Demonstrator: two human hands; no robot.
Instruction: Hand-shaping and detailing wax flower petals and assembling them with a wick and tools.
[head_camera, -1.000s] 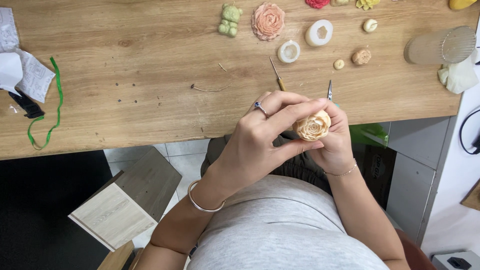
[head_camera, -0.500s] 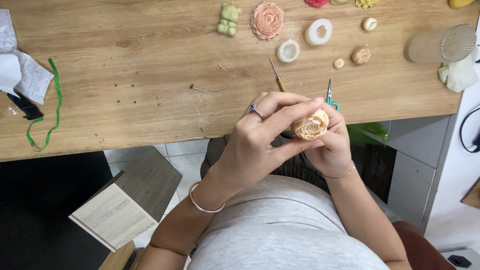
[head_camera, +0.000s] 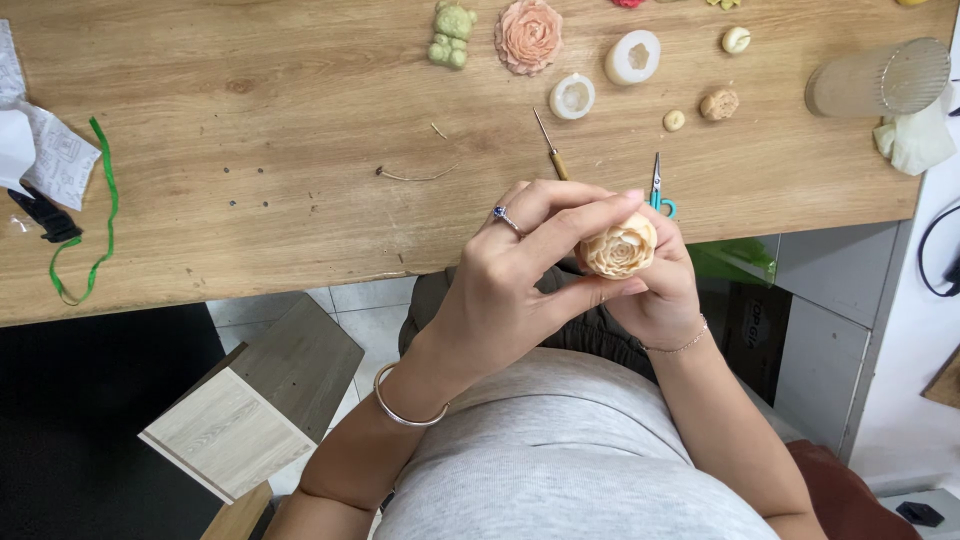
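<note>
A cream rose carving (head_camera: 620, 247) is gripped between the left hand (head_camera: 520, 285) and the right hand (head_camera: 660, 290), just below the worktop (head_camera: 300, 150) edge, near small scissors (head_camera: 658, 188).

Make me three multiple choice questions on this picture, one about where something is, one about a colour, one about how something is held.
1. Where are the small scissors?
A. on the wooden table
B. on the floor
C. in the lap

2. What colour is the bear-shaped piece?
A. blue
B. green
C. black

3. How is the carved rose held?
A. lying on the table
B. by one hand only
C. between both hands

Answers: 1 A, they lie on the wood just beyond the fingers. 2 B, it is pale green. 3 C, the left hand and right hand both wrap it, off the table.
</note>
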